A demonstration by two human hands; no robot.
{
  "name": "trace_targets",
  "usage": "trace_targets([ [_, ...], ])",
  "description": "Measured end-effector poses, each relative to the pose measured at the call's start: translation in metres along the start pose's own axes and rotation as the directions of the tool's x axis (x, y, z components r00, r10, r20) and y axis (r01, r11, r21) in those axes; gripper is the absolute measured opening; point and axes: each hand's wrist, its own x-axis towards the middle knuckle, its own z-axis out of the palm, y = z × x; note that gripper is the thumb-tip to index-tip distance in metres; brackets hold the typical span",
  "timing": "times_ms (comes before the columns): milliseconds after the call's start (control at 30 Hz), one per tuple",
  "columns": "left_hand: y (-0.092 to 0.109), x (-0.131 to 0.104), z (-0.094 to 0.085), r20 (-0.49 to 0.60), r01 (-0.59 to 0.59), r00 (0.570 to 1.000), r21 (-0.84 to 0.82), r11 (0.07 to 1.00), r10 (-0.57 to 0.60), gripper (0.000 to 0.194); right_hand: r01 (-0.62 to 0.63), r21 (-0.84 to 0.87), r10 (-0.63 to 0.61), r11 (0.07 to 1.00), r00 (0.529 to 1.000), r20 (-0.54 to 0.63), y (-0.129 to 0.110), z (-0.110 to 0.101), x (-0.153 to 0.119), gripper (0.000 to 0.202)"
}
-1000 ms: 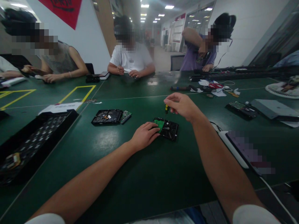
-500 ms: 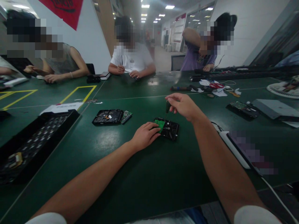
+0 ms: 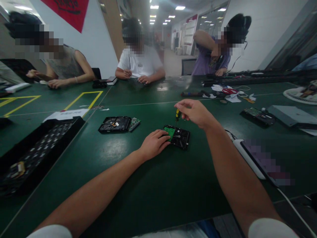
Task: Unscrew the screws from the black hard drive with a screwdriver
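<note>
A black hard drive with a green circuit board on its left part lies on the green table. My left hand rests its fingers on the drive's left edge and the board, holding the drive from that side. Above the drive, my right hand pinches the top of a yellow and black screwdriver. The screwdriver stands upright, its thin shaft pointing down at the board's right edge; whether the tip touches is too small to tell.
Left of the drive lie another opened drive and a loose circuit board. A long black tray is at the left. At the right are a phone and a third drive. Several people sit across the table.
The screwdriver has turned in my right hand's fingers, and its yellow side now shows. My left hand stays on the drive.
</note>
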Motion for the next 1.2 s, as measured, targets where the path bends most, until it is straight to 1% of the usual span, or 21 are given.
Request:
trace_targets([
  [233,-0.0005,-0.0002,0.0003,-0.007,-0.009,1.0,-0.005,1.0,0.009,0.031,-0.018,0.048,0.019,0.999,0.999,-0.027,0.0021,0.001,0.0018,0.008],
  [433,0.0006,0.0,-0.001,-0.018,-0.004,1.0,-0.015,1.0,0.004,0.03,0.017,0.08,-0.019,0.997,1.0,0.02,0.0063,0.0012,0.0037,0.012],
  [667,0.0005,0.0003,-0.0011,-0.002,-0.001,1.0,-0.01,1.0,0.001,0.031,0.005,0.01,-0.004,1.0,1.0,-0.013,0.0014,0.0016,0.0003,0.011],
  [800,0.0007,0.0003,-0.0013,0.0,0.001,1.0,-0.006,1.0,-0.001,0.031,-0.003,0.054,0.003,0.999,1.0,-0.001,0.0018,0.0023,0.0018,0.007],
  [933,0.0007,0.0002,-0.0011,-0.008,-0.002,1.0,-0.012,1.0,0.002,0.031,-0.06,0.098,0.06,0.993,0.998,0.008,0.0041,0.0021,0.005,0.012],
  [967,0.0007,0.0002,-0.0011,-0.006,-0.001,1.0,-0.013,1.0,0.001,0.031,-0.057,0.087,0.056,0.995,0.998,0.015,0.0043,0.0017,0.0051,0.014],
  [1100,0.0014,0.0006,-0.0021,-0.005,-0.001,1.0,-0.02,1.0,0.001,0.031,0.026,0.01,-0.026,1.0,0.998,0.057,0.0035,-0.0004,0.0024,0.022],
  [1200,0.0023,0.0009,-0.003,-0.005,0.003,1.0,-0.019,1.0,-0.003,0.031,0.019,-0.003,-0.019,1.0,0.999,0.042,0.0036,-0.0004,0.0009,0.024],
])
